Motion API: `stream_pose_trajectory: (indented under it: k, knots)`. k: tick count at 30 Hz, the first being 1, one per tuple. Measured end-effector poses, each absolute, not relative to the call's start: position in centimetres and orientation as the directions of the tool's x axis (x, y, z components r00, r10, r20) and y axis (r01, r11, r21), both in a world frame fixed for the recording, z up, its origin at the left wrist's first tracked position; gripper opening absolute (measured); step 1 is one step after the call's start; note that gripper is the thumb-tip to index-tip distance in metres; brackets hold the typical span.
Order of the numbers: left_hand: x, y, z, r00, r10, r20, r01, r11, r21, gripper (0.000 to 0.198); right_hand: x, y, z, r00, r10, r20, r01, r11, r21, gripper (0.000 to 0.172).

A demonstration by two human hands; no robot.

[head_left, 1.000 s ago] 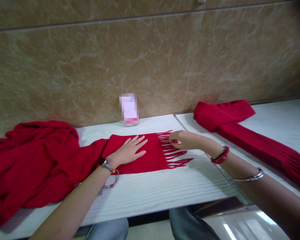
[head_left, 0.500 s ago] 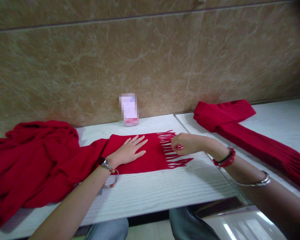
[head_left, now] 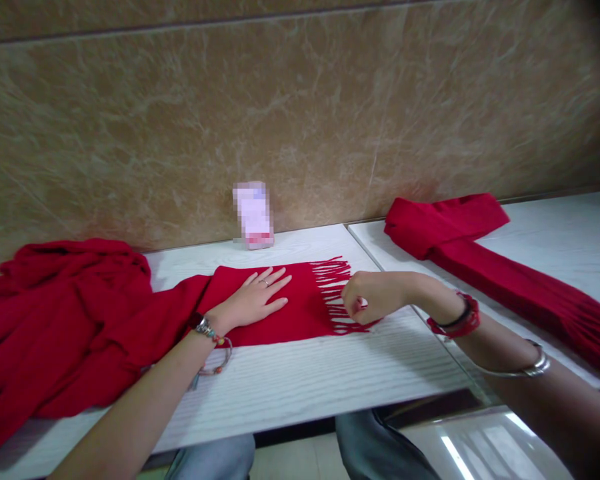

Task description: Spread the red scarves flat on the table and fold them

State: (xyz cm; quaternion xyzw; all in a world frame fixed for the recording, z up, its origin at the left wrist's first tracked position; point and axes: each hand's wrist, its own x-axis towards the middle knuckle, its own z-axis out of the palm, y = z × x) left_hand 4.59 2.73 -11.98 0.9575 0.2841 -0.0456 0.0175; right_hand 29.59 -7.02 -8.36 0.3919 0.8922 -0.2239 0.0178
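Note:
A red scarf (head_left: 300, 300) lies flat on the white table, its fringed end toward the right. My left hand (head_left: 255, 297) rests on it with fingers spread, pressing the cloth from above. At the fringe (head_left: 333, 273), my right hand (head_left: 370, 297) is closed, thumb and fingers curled together over the lower strands. The fingertips partly cover those strands. Leftward, the rest of the scarf runs into a loose, crumpled heap of red cloth (head_left: 80, 320).
Another red scarf (head_left: 500, 280) lies folded at an angle on the right-hand table (head_left: 570, 227). A blurred pinkish phone-like object (head_left: 254, 217) leans against the brown marbled wall (head_left: 300, 120). A seam separates the two white tabletops.
My right hand has moved slightly down along the fringe, toward the near edge of the scarf. My left hand stays flat on the cloth. The whole view has shifted a little.

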Motion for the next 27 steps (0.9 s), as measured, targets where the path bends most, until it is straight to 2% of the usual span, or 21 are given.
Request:
stream_pose_trajectory:
  k: [2,3,6,8,10,14,18,21,24,27]
  knots:
    - [4.6,2.7,-11.9,0.835,0.542,-0.101,0.545,-0.838,0.01,0.053,30.7,-7.0,-8.0,-0.631,0.729,-0.267,0.766,0.53,-0.364,0.016]
    - [4.6,2.7,-11.8,0.835,0.54,-0.102,0.544,-0.839,0.011,0.053,31.1,-7.1,-7.7,-0.624,0.742,-0.245,0.768,0.525,-0.366,0.017]
    - [4.6,2.6,-11.7,0.836,0.539,-0.101,0.543,-0.839,0.019,0.053,30.5,-7.3,-7.1,-0.698,0.714,-0.054,0.664,0.616,-0.425,0.019]
    - [4.7,2.6,-11.7,0.836,0.54,-0.101,0.544,-0.839,0.024,0.053,29.1,-7.6,-7.0,-0.763,0.646,0.008,0.574,0.684,-0.45,0.019]
    - [4.7,2.5,-11.6,0.835,0.54,-0.103,0.545,-0.838,0.025,0.052,27.9,-8.0,-7.1,-0.79,0.609,-0.065,0.569,0.69,-0.448,0.018]
    - [4.7,2.5,-11.6,0.835,0.541,-0.104,0.545,-0.838,0.019,0.052,28.6,-8.4,-7.0,-0.663,0.673,-0.328,0.744,0.542,-0.39,0.017]
    - [4.7,2.6,-11.7,0.832,0.545,-0.107,0.55,-0.835,0.021,0.052,31.7,-8.2,-6.7,-0.529,0.748,-0.4,0.843,0.41,-0.349,0.014]
    - [4.7,2.6,-11.7,0.834,0.542,-0.104,0.547,-0.837,0.021,0.052,32.2,-7.6,-6.6,-0.556,0.793,-0.248,0.802,0.433,-0.411,0.017]
    - [4.7,2.7,-11.8,0.836,0.539,-0.1,0.543,-0.839,0.021,0.052,30.6,-7.2,-6.8,-0.649,0.76,-0.038,0.688,0.564,-0.456,0.021]
    - [4.7,2.7,-11.8,0.839,0.535,-0.098,0.54,-0.841,0.027,0.052,29.0,-7.4,-7.3,-0.732,0.675,-0.09,0.624,0.612,-0.486,0.02]
